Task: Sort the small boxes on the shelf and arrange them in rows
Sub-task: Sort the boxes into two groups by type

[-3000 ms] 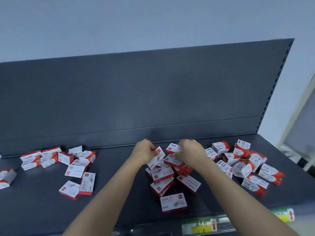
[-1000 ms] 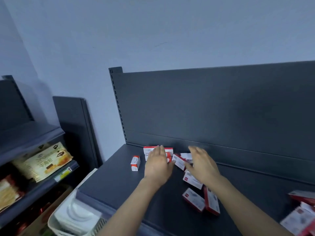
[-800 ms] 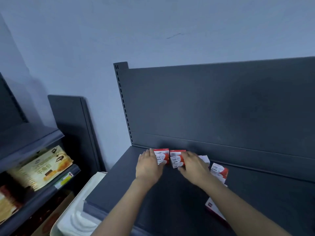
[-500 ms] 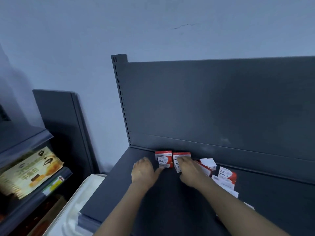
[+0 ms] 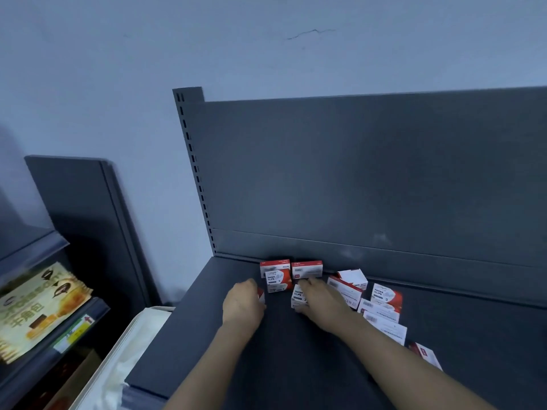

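Two small red-and-white boxes stand side by side against the back panel [image 5: 355, 173] in the head view: the left rear box [image 5: 274, 265] and the right rear box [image 5: 307, 269]. A paper-clip box [image 5: 278, 282] stands just in front of the left one, at its 6 o'clock. All rest toward the left end of the dark grey shelf [image 5: 207, 335].

The left hand [image 5: 243, 303] lies at 8 o'clock of the paper-clip box, knuckles up, with its fingers curled round a held box [image 5: 261, 293]. Only a red-and-white corner of that box shows, at the hand's 2 o'clock. The right hand [image 5: 321, 303] lies at 6 o'clock of the right rear box. Its fingers stretch over a covered box [image 5: 297, 295], and its fingertips [image 5: 306, 282] reach the foot of the right rear box. Whether it pinches the covered box or only rests on it I cannot tell.

At 3 o'clock of the right hand, loose boxes lie jumbled: a tilted box [image 5: 344, 290], a white-topped box [image 5: 353, 276] behind it, a standing box [image 5: 386, 295] and a flat box [image 5: 384, 325]. An end box [image 5: 426, 355] lies at 5 o'clock, beside the forearm.

At 9 o'clock of the shelf, a lower neighbouring shelf holds a yellow packet [image 5: 38, 306].
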